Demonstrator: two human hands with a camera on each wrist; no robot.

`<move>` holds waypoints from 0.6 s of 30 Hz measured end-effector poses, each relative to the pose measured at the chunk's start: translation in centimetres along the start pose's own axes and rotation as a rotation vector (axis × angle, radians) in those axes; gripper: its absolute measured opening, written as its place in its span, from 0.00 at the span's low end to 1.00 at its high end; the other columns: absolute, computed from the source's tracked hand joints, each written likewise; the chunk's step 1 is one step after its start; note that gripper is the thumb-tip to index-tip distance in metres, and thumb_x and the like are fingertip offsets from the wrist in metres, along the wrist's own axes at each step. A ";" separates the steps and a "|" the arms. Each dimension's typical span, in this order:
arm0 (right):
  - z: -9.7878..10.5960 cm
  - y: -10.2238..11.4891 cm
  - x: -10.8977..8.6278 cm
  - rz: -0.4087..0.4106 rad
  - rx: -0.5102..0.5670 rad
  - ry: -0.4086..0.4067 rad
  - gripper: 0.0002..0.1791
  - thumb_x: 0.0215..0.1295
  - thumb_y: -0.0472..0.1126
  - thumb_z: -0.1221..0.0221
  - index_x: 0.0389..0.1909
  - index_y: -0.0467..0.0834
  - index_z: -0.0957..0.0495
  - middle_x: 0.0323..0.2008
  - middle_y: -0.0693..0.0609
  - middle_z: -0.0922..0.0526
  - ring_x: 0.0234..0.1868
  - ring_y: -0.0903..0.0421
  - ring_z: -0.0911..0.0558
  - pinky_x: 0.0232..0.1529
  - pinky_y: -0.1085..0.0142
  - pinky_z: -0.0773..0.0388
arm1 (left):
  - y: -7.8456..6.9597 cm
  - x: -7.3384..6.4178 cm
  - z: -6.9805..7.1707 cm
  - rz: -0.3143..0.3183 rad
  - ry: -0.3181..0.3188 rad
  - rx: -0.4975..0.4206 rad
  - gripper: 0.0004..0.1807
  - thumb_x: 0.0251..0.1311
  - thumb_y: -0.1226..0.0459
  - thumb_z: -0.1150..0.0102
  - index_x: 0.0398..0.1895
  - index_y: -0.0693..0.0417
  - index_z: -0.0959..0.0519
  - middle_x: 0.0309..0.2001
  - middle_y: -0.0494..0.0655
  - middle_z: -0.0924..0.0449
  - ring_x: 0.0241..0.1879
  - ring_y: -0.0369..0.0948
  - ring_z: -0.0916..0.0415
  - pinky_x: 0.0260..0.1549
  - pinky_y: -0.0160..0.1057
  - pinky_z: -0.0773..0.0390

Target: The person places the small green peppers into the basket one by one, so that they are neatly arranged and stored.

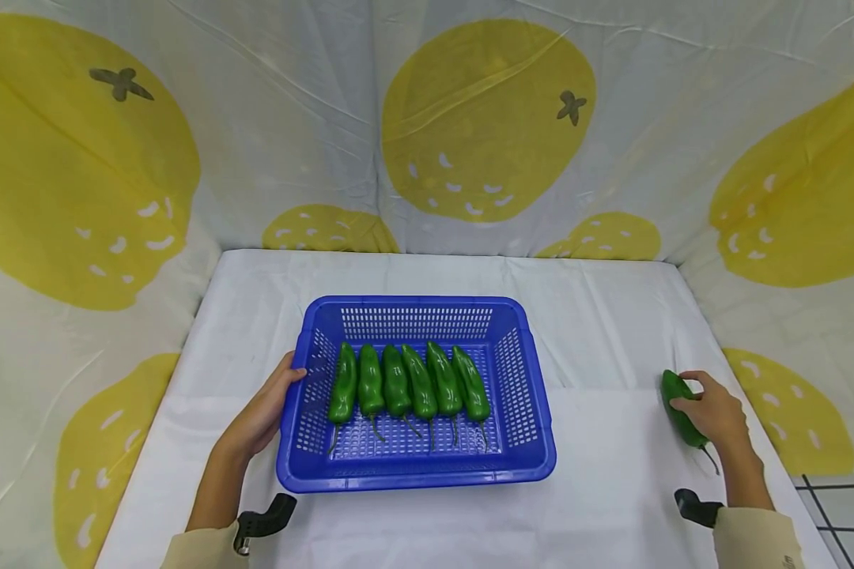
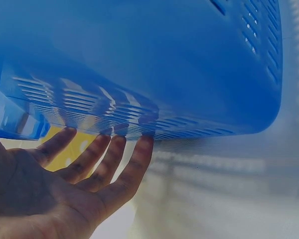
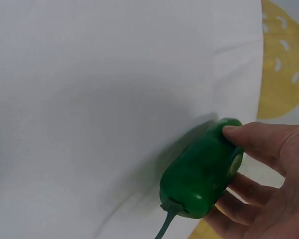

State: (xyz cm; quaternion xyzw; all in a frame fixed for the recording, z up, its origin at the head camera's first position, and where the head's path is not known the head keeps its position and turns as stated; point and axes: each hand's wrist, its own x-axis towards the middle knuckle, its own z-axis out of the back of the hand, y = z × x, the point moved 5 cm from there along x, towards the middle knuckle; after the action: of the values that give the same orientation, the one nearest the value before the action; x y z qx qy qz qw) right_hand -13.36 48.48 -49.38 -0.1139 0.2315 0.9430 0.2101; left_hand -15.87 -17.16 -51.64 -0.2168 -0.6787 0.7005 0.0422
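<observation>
A blue plastic basket [image 1: 427, 478] with slotted walls holds a row of several green chili peppers [image 1: 396, 381], their stems towards me. At its left side my left hand [image 1: 259, 415] holds the rim, the thumb over the edge. The left wrist view shows the fingers [image 2: 117, 159] of that hand spread against the outside of the slotted wall. Far to the right, my right hand [image 1: 717, 409] grips a single green chili pepper [image 1: 676, 395] between thumb and fingers. In the right wrist view this pepper [image 3: 199, 172] is close to the cloth, stem pointing down; whether it touches the cloth I cannot tell.
White cloth [image 1: 605, 442] covers the table, with a stretch of it between basket and right hand. Fabric walls with yellow fruit prints [image 1: 487, 118] stand at the back and both sides. Black wrist mounts [image 1: 266, 518] sit on both forearms.
</observation>
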 end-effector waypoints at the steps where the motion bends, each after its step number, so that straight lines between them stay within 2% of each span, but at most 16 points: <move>1: 0.0 0.3 0.0 0.006 -0.001 -0.003 0.33 0.67 0.40 0.42 0.68 0.32 0.41 0.55 0.19 0.33 0.49 0.25 0.28 0.40 0.39 0.26 | 0.0 0.0 0.0 -0.001 0.001 0.000 0.34 0.78 0.51 0.68 0.79 0.50 0.62 0.72 0.69 0.54 0.68 0.70 0.47 0.59 0.70 0.40; 8: 0.0 2.5 0.0 0.069 -0.014 -0.005 0.32 0.66 0.41 0.40 0.67 0.33 0.39 0.53 0.20 0.30 0.45 0.27 0.24 0.34 0.45 0.23 | 0.0 0.0 0.0 0.005 0.002 -0.005 0.34 0.78 0.50 0.68 0.79 0.50 0.62 0.72 0.68 0.53 0.69 0.69 0.47 0.60 0.70 0.42; 18: -0.7 5.6 0.2 0.120 -0.003 -0.001 0.32 0.66 0.41 0.39 0.67 0.34 0.37 0.52 0.21 0.28 0.44 0.29 0.22 0.33 0.47 0.20 | 0.0 0.0 0.0 0.008 -0.003 -0.003 0.34 0.78 0.51 0.68 0.79 0.50 0.62 0.72 0.67 0.53 0.69 0.68 0.47 0.61 0.70 0.42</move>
State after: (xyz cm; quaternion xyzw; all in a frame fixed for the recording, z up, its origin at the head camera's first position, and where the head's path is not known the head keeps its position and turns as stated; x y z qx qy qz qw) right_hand -16.00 43.74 -47.86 -0.0996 0.2363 0.9544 0.1529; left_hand -15.88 -17.16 -51.64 -0.2185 -0.6789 0.6999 0.0381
